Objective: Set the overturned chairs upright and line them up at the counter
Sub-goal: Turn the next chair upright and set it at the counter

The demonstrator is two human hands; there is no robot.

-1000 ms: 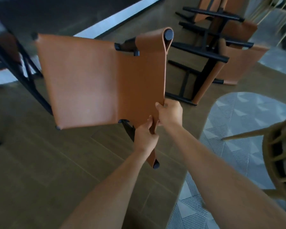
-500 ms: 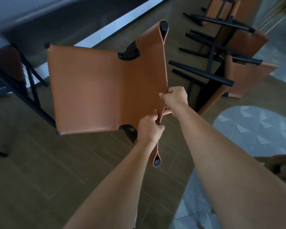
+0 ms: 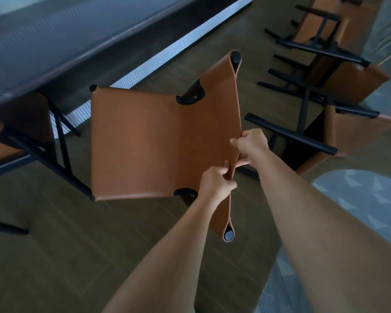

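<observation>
Five chairs counted: one held chair (image 3: 156, 143), one parked chair (image 3: 20, 114) under table (image 3: 54, 41), three overturned chairs (image 3: 357, 132).
Held chair upright, seat towards table, just beside parked chair. Left hand (image 3: 217, 181) and right hand (image 3: 251, 143) both on backrest top edge, fingers (image 3: 239, 144) curled, pinching the leather. Overturned three on floor (image 3: 54, 256), right, near rug (image 3: 370, 199).

left hand (image 3: 217, 182) + right hand (image 3: 251, 143) grip chair (image 3: 145, 143) backrest | overturned chairs (image 3: 357, 134) right

Dark brown floor (image 3: 54, 256), chairs down on it.
I see overturned chairs (image 3: 354, 132) tipped over at far right, a grey patterned rug (image 3: 359, 199) at near right, and an upright chair (image 3: 62, 152) on its legs at left by the counter (image 3: 54, 41).
</observation>
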